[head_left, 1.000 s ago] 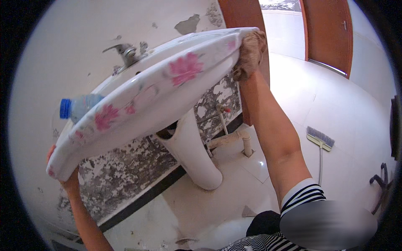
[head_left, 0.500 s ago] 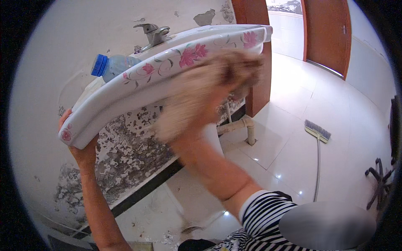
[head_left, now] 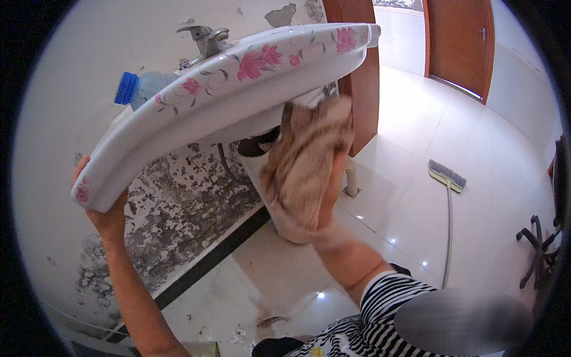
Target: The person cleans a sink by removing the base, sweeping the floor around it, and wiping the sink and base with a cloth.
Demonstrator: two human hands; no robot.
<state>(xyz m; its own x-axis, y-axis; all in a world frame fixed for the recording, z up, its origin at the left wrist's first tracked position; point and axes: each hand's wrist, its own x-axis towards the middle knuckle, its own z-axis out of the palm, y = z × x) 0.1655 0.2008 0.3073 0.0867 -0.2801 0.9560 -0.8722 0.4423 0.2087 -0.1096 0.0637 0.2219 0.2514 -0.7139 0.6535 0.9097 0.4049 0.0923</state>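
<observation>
A white washbasin (head_left: pixel 238 110) with pink flowers along its rim slants across the upper left. My left hand (head_left: pixel 111 219) is closed around its left end, the fingers over the outer edge. A brown striped cloth (head_left: pixel 309 163), blurred by motion, hangs from my right hand (head_left: pixel 336 187) below the basin's right half. That hand's fingers are mostly hidden by the cloth. Right beside the cloth stands the white pedestal (head_left: pixel 273 202), its dark open top partly showing under the basin. A clear bottle (head_left: pixel 153 85) with a blue cap lies in the basin near the metal faucet (head_left: pixel 208 43).
The wall behind has peeling, stained patches (head_left: pixel 172 208). A drain pipe (head_left: pixel 351 178) enters the tiled floor near the brown door frame (head_left: pixel 364 89). A broom (head_left: pixel 447 175) lies to the right, near a black chair base (head_left: pixel 535 244). Farther back is a brown door (head_left: pixel 458 47).
My right hand has swung the cloth down and away from the basin's front, baring the basin's side and the pedestal top. My left hand keeps its grip. The view has shifted slightly.
</observation>
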